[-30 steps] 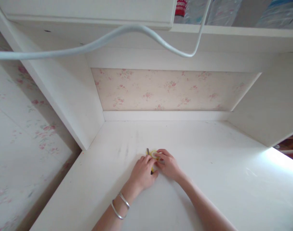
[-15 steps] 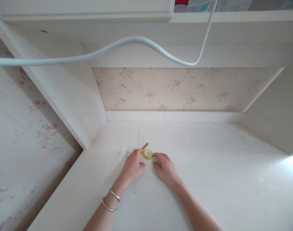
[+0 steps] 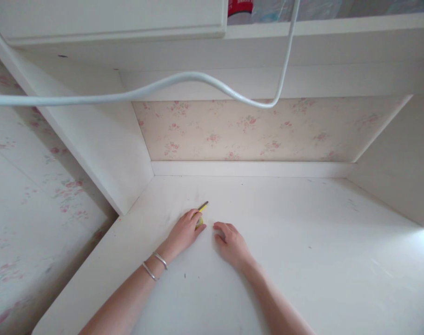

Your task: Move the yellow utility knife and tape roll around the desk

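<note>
On the white wooden table, the left hand covers and grips a small yellow tool with a dark tip; the right hand rests empty, fingers loosely curled. A firm, low grip seems wise.

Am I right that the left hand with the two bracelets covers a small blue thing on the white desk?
Not quite: the head view shows the small thing under the left hand is yellow, not blue. The two bracelets and the white desk are as you say.
</note>
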Available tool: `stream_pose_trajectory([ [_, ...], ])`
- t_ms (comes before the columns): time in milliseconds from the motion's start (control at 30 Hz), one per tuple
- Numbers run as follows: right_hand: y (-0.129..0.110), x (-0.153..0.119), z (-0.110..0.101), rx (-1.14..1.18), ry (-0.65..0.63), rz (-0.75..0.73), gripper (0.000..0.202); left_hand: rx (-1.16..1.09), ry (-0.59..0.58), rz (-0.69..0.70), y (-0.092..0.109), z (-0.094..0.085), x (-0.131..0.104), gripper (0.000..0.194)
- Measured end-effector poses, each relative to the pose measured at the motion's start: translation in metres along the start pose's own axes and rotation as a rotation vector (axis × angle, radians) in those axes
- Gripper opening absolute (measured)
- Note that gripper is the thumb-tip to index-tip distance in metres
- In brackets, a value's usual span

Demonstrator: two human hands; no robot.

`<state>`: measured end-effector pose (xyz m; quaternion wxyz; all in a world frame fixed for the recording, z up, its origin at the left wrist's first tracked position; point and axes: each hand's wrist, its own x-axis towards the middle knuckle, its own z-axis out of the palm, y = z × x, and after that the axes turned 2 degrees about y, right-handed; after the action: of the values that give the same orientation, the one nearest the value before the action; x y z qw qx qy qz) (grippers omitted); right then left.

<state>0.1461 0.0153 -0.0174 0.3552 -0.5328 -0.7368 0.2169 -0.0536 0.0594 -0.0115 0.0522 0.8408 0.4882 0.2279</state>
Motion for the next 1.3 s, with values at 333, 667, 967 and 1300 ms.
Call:
stream_pose_trajectory([
  [333, 0.0, 0.004, 0.003, -0.024, 0.011, 0.029, 0.027, 0.027, -0.056, -0.176, -0.106, -0.036, 0.017, 0.037],
  [667, 0.002, 0.011, 0.004, 0.018, 0.049, 0.067, 0.021, -0.029, -0.065, -0.35, -0.162, -0.057, 0.029, 0.053],
  [967, 0.002, 0.013, 0.005, 0.043, 0.059, 0.108, 0.02, -0.053, 0.009, -0.456, -0.176, -0.065, 0.059, 0.054],
  [1300, 0.003, 0.014, 0.005, 0.051, 0.061, 0.133, 0.021, 0.087, 0.041, -0.385, -0.199, -0.063, 0.101, 0.036],
])
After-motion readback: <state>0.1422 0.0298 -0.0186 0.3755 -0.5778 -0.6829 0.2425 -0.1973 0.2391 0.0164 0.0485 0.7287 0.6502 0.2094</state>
